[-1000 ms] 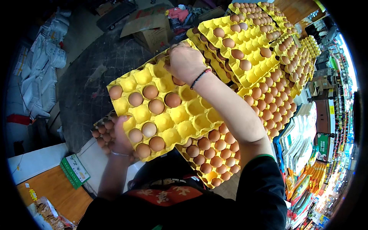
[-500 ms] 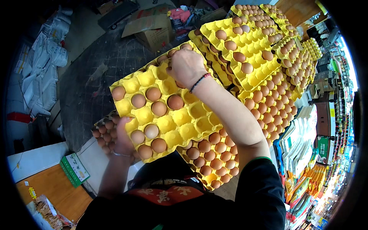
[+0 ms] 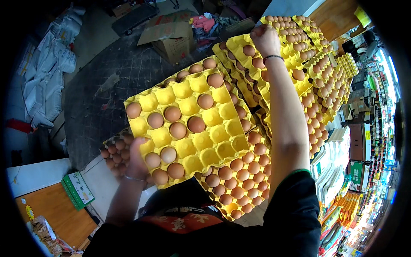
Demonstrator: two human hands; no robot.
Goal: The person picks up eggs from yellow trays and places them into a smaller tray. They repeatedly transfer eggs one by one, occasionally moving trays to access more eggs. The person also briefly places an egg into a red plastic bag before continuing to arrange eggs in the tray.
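Note:
My left hand (image 3: 138, 160) grips the left edge of a yellow egg tray (image 3: 188, 143), its thumb over the rim. The tray is tilted and partly filled: brown eggs, such as a dark one (image 3: 196, 124), sit among many vacant cups. It lies over another yellow tray whose eggs (image 3: 196, 68) show along the far edge. My right hand (image 3: 265, 37) is at the far end of a second partly filled tray (image 3: 277, 88) on the right. Its fingers are curled down among the eggs there; whatever they hold is hidden.
Stacked trays full of brown eggs (image 3: 239, 174) stand in front, with more stacks (image 3: 329, 75) at the right. More eggs (image 3: 117, 150) sit at the left. A cardboard box (image 3: 171, 45) rests on the dark round surface (image 3: 96, 103). Packaged goods (image 3: 332, 171) line the right side.
My right hand has moved from the far edge of the held tray rightward and away to the second tray. Eggs at the held tray's far right corner are now uncovered. My left hand keeps its grip.

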